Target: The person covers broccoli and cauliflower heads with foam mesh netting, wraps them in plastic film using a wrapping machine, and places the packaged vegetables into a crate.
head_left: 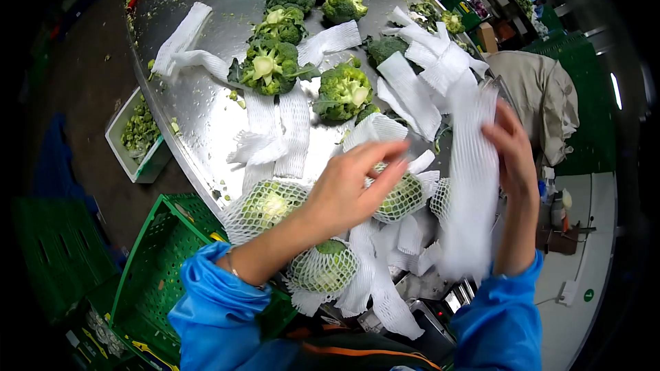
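Observation:
My right hand (512,148) grips a white foam net sleeve (471,172) that hangs long and is smeared by motion at its lower end. Over the near part of the metal table, my left hand (357,182) is held with its fingers stretched and slightly apart, with nothing in them. Below it sits a netted broccoli head (400,198), partly hidden by that hand. Two more heads in white nets, one at the left (273,206) and one nearer me (323,269), lie close by. Bare broccoli (344,93) stands farther back, among loose sleeves (412,96).
Steel table (199,106) carries several broccoli heads and leaf scraps. A green crate (148,268) stands at the lower left, a white bin of trimmings (141,130) beside the table's left edge. A beige cloth (536,93) hangs at the right.

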A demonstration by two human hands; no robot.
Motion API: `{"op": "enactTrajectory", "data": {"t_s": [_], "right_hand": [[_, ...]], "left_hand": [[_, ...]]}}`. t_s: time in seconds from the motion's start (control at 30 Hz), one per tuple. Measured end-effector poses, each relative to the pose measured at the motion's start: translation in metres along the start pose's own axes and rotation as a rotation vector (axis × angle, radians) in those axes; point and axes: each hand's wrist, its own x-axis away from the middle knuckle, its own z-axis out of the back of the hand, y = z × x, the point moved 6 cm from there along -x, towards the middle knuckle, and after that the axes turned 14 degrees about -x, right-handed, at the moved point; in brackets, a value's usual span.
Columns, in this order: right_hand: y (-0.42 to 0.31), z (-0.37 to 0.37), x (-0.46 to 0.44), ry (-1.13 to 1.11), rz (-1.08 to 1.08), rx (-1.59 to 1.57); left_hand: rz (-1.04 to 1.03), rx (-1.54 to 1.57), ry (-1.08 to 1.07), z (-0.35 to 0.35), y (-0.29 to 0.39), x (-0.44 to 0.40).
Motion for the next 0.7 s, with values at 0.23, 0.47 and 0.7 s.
{"op": "enactTrajectory", "data": {"t_s": [0.23, 0.47, 0.7], "right_hand": [[0.106, -0.004, 0.101, 0.332, -0.277, -0.866], [0.135, -0.037, 0.114, 0.212, -0.393, -1.247], [0.135, -0.045, 0.117, 0.220, -0.687, -0.857]], "left_hand": [[-0.012, -0.183, -0.094, -0.047, 0.017, 0.037], [-0.352, -0.545, 0.204, -0.041, 0.037, 0.067], [0.385, 0.603, 0.361, -0.005, -0.009, 0.075]]}}
